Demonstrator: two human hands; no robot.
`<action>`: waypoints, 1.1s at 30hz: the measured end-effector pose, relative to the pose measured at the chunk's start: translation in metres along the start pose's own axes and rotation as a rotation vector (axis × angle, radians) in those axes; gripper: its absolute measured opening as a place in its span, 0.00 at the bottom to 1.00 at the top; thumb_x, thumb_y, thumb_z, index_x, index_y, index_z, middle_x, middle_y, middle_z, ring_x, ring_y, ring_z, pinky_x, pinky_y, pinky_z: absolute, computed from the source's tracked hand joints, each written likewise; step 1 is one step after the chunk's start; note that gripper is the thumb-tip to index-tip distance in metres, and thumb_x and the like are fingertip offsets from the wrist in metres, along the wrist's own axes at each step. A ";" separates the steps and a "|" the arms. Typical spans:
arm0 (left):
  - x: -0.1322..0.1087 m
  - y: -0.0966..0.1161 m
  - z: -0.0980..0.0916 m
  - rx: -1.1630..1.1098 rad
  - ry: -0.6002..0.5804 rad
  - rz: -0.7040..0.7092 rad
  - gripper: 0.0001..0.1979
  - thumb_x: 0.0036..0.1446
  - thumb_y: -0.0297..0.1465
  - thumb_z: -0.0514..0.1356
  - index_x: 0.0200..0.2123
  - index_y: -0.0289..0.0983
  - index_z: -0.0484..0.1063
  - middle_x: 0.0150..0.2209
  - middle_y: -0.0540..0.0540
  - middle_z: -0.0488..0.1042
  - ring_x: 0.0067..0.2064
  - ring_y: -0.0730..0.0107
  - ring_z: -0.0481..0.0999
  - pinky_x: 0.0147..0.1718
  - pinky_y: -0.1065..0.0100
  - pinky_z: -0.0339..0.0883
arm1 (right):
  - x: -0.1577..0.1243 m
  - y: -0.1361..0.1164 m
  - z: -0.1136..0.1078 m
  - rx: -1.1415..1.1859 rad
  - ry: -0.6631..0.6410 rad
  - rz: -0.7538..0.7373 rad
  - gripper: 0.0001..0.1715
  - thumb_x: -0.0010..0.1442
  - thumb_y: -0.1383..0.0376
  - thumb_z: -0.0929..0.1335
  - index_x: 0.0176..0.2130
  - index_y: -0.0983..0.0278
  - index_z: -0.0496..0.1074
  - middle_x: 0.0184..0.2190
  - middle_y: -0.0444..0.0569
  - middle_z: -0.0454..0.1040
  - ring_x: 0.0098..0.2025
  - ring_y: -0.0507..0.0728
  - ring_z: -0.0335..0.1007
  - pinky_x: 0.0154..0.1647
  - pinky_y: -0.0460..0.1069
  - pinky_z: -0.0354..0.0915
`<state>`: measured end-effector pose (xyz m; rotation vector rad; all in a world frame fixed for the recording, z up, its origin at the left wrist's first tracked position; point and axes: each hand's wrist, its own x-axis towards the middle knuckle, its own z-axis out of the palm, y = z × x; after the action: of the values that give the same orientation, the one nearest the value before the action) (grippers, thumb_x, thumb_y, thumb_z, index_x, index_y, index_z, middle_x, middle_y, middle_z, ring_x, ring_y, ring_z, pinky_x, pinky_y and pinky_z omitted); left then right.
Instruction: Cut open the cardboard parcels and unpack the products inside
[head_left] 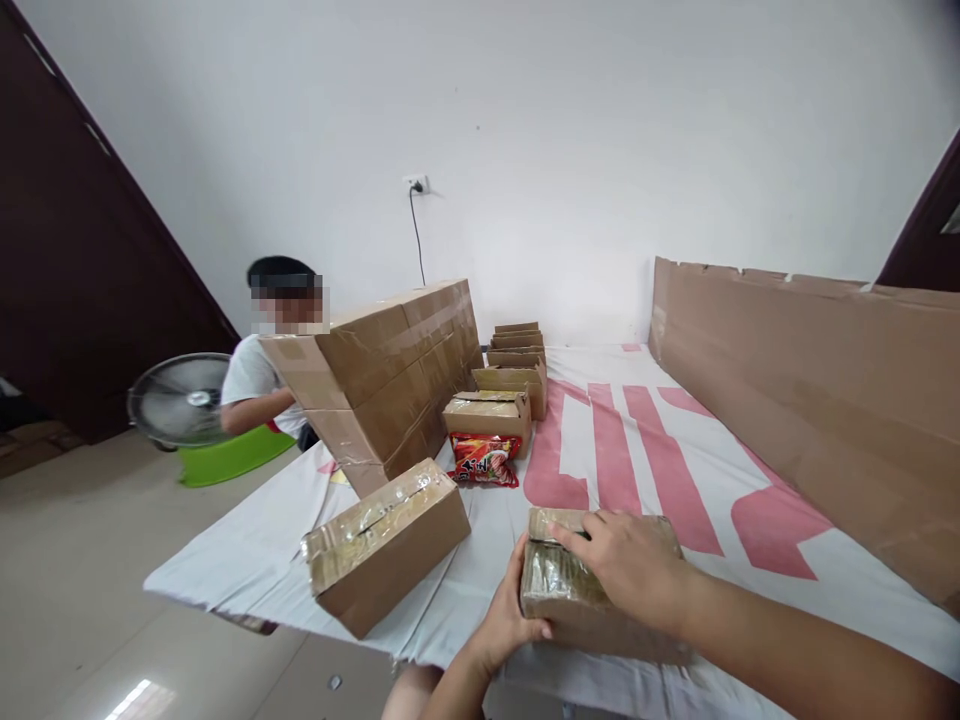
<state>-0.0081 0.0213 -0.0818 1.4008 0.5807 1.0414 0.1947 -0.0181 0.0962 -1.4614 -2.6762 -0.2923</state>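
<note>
A small taped cardboard box (559, 590) lies at the near edge of the cloth-covered table (637, 440). My right hand (634, 565) rests on top of it, fingers curled over the far-left top edge. My left hand (506, 615) grips its near-left side, thumb pressed against the taped face. A second taped box (386, 545) sits just to the left, apart from both hands.
A red noodle packet (485, 460) lies mid-table before a row of open small boxes (510, 385). A tall stack of cartons (390, 375) stands left, a cardboard sheet (810, 390) right. Another person (262, 370) sits beyond the stack by a fan (180, 400) and a green basin (229, 457).
</note>
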 end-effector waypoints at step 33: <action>-0.002 -0.001 0.001 0.009 0.008 -0.049 0.67 0.31 0.55 0.72 0.69 0.42 0.40 0.70 0.35 0.47 0.68 0.37 0.48 0.66 0.45 0.41 | -0.152 0.092 0.101 0.211 0.477 0.395 0.15 0.65 0.58 0.63 0.43 0.60 0.76 0.42 0.54 0.78 0.44 0.62 0.74 0.46 0.57 0.71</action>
<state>-0.0086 0.0191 -0.0828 1.3843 0.6235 1.0072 0.3566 -0.0742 -0.0147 -1.5702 -1.9414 -0.2751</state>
